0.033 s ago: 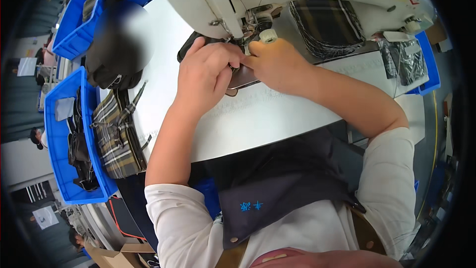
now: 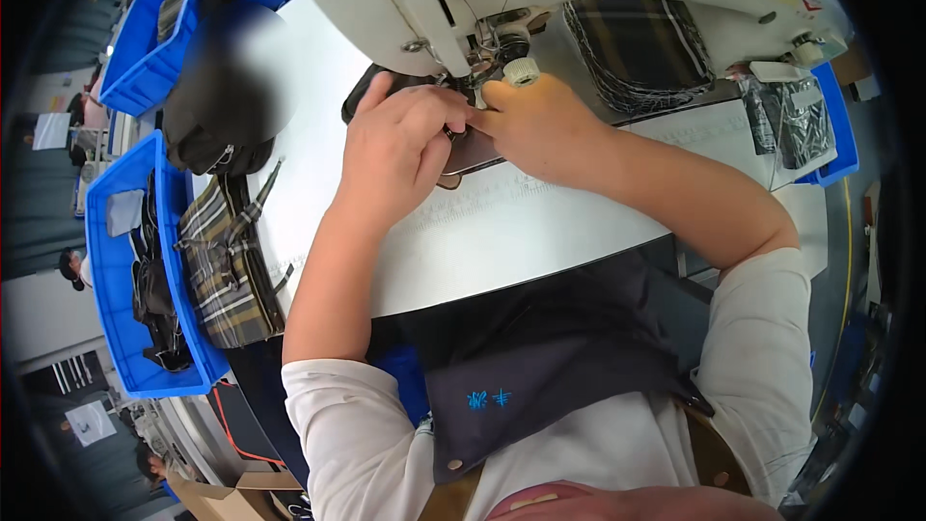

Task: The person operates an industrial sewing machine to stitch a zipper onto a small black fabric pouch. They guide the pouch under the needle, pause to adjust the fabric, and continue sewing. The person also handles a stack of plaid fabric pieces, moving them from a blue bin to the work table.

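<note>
Both my hands work close together under the head of a white sewing machine (image 2: 386,14), right in front of its needle and presser foot. My left hand (image 2: 395,145) is closed, its thumb and bent fingers pressed on a dark fabric piece (image 2: 362,96) that shows beyond its fingers. Touching it from the right, my right hand (image 2: 545,125) is also closed, its fingertips pinching at the same work. The hands mostly hide the pinched spot. A small brown loop (image 2: 449,182) pokes out below the left thumb, on the edge of the machine's metal plate.
A stack of dark plaid fabric pieces (image 2: 637,53) lies right of the needle. Plastic-wrapped packets (image 2: 801,121) sit by a blue bin (image 2: 841,125). On the left are plaid pieces (image 2: 227,265), a black bag (image 2: 217,121) and a blue bin (image 2: 101,260) with dark items.
</note>
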The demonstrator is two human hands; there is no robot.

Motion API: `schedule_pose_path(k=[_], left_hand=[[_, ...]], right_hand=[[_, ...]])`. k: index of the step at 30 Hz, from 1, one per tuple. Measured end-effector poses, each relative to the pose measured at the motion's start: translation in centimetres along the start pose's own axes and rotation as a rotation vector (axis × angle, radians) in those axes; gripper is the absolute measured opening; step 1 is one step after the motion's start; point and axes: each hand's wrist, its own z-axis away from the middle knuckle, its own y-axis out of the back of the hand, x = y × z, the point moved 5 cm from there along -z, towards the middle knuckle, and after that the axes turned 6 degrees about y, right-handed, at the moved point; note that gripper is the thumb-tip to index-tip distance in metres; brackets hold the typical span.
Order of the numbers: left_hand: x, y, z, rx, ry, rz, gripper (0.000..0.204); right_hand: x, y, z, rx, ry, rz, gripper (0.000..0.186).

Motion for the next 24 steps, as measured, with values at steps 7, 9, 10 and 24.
schedule_pose_path(k=[7, 9, 10, 24], left_hand=[[-3.9, -0.5, 0.4, -0.093, 0.202, -0.367, 0.022], [-3.5, -1.0, 0.0, -0.124, 0.210, -0.296, 0.030], [-3.0, -1.2, -0.2, -0.140, 0.214, -0.261, 0.034], [-2.8, -2.4, 1.6, -0.232, 0.433, 0.124, 0.033]], right_hand=[[0.2, 0.0, 0.2, 0.021, 0.044, 0.007, 0.034], [0.5, 0.1, 0.4, 0.040, 0.049, 0.017, 0.035], [0.6, -0.2, 0.6, 0.046, 0.069, 0.043, 0.036], [2.2, 1.3, 0.9, -0.069, -0.043, 0.147, 0.012]])
